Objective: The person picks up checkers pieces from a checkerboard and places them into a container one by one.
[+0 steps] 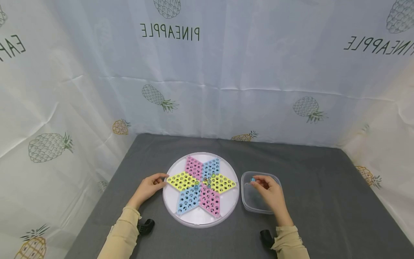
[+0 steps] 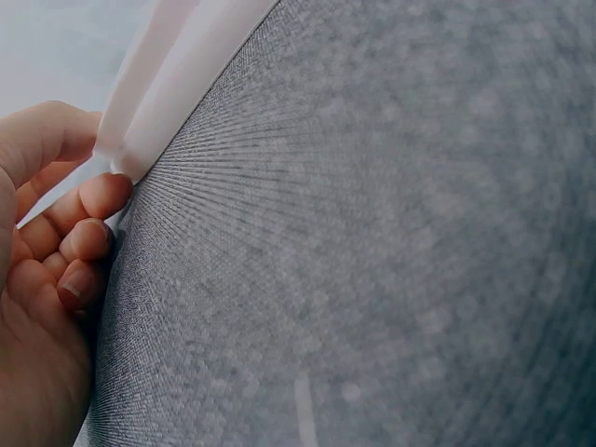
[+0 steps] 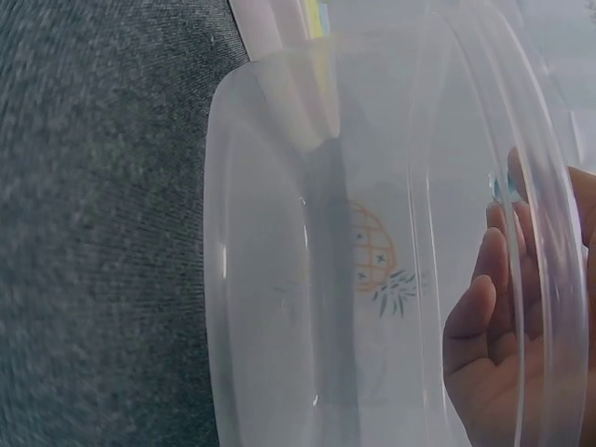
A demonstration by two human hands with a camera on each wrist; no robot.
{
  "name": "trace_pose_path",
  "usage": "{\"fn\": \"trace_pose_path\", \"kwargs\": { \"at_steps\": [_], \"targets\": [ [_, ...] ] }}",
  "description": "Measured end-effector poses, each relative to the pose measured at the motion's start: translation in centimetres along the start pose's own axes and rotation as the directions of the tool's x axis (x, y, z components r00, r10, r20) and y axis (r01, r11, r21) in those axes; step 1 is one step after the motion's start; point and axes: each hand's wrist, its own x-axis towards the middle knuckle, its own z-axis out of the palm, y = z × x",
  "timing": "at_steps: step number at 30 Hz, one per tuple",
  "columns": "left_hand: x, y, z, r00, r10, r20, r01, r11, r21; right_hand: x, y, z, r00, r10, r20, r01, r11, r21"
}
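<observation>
A round white Chinese checkers board [image 1: 174, 210] with a star of pink, blue and yellow points lies on the table. Several glass marbles [image 1: 196, 183] sit in holes around its middle. My left hand [image 1: 150, 186] grips the board's left rim, the rim lying between thumb and fingers in the left wrist view. Between thumb and fingertips my right hand [image 1: 271, 191] pinches a blue marble [image 1: 253, 179]. That hand is over a clear plastic container [image 1: 253, 201] to the right of the board. Through the container's wall [image 3: 265, 279], the right wrist view shows the curled fingers.
Dark grey cloth covers the table [image 1: 310, 198]. A white curtain [image 1: 226, 64] printed with pineapples hangs behind it and along both sides. A black wrist device [image 1: 147, 226] shows by the left cuff, another [image 1: 266, 238] by the right.
</observation>
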Motion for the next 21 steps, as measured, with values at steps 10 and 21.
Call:
{"fn": "trace_pose_path", "kwargs": {
  "at_steps": [10,21],
  "targets": [
    [0.1,-0.2,0.0,1.000,-0.004,-0.001,0.004,1.000,0.007,0.5,2.8,0.7,0.999,-0.044,0.002,0.044,0.997,-0.062],
    [0.1,-0.1,0.0,1.000,-0.007,0.001,0.007,1.000,0.004,0.2,1.3,0.2,0.998,-0.058,0.002,0.058,0.998,-0.011]
  ]
}}
